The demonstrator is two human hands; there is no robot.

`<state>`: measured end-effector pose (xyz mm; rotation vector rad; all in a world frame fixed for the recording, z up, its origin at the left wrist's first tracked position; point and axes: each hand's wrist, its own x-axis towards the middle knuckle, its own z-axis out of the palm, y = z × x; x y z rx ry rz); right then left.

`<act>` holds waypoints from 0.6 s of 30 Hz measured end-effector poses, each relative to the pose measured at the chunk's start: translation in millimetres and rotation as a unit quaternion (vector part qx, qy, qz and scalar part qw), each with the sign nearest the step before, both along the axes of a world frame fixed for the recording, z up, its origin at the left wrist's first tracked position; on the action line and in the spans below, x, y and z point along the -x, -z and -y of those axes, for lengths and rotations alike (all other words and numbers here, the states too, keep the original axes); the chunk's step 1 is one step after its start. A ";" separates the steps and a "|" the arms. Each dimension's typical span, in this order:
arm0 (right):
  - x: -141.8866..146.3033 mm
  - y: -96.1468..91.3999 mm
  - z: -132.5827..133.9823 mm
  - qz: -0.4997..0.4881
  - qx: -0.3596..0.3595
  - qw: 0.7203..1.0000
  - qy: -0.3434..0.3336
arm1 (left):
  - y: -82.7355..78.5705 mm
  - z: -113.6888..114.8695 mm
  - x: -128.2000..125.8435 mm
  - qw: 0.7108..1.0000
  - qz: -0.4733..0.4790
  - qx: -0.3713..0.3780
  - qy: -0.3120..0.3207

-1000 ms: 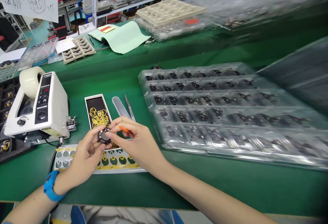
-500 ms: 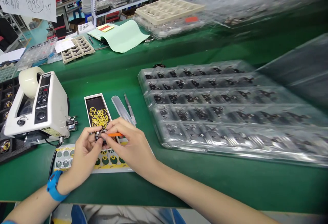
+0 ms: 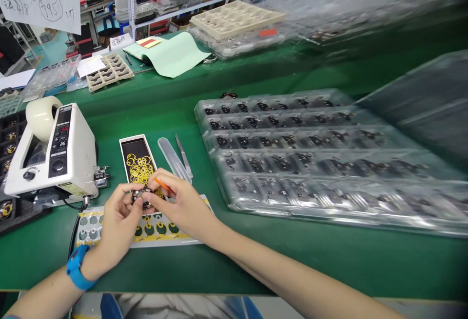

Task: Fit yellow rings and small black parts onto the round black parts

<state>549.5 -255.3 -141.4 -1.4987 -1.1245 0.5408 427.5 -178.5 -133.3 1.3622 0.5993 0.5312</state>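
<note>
My left hand, with a blue wristband, pinches a small round black part just above the bench. My right hand is closed round a thin orange stick and its fingertips press on the same part. Under both hands lies a white sheet of yellow and black round stickers. Just behind the part sits a narrow black tray of yellow rings.
A white tape dispenser stands at the left. Tweezers and a clear strip lie behind my hands. Clear blister trays of small black parts fill the right side. Beige trays, green paper and a person stand far behind.
Both hands have sunk a little lower and closer to me with the round part. The orange stick has swung from lying level to tilting up and back.
</note>
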 end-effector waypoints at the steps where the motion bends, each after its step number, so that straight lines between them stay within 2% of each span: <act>1: -1.1 -0.6 -0.3 -0.001 0.003 1.000 -0.008 | 1.2 -0.2 0.3 1.000 -0.002 -0.001 0.005; 5: -5.4 -1.9 0.1 0.044 -0.006 0.999 -0.016 | 4.4 -5.7 2.1 0.999 -0.028 -0.027 0.028; 7: -5.9 -2.0 1.6 0.090 -0.033 0.995 -0.003 | 3.1 -9.7 2.4 0.994 -0.063 -0.077 0.034; 9: -4.2 -1.6 4.6 0.153 -0.087 0.983 0.040 | 0.2 -13.1 1.5 0.988 -0.074 -0.133 0.020; 11: -0.4 -0.3 9.2 0.247 -0.155 0.952 0.092 | -2.7 -15.3 -0.6 0.986 -0.055 -0.155 -0.011; 12: 2.0 0.8 11.7 0.305 -0.188 0.927 0.110 | -3.8 -16.1 -1.7 0.988 -0.047 -0.145 -0.025; 15: 8.2 5.0 17.8 0.462 -0.245 0.846 0.103 | -5.3 -17.4 -4.2 0.996 -0.050 -0.056 -0.047; 16: 9.5 6.3 18.5 0.490 -0.245 0.831 0.096 | -5.6 -17.6 -4.5 0.997 -0.055 -0.025 -0.051; 18: 10.0 7.7 17.7 0.505 -0.224 0.827 0.101 | -6.1 -17.4 -4.2 0.996 -0.063 0.018 -0.054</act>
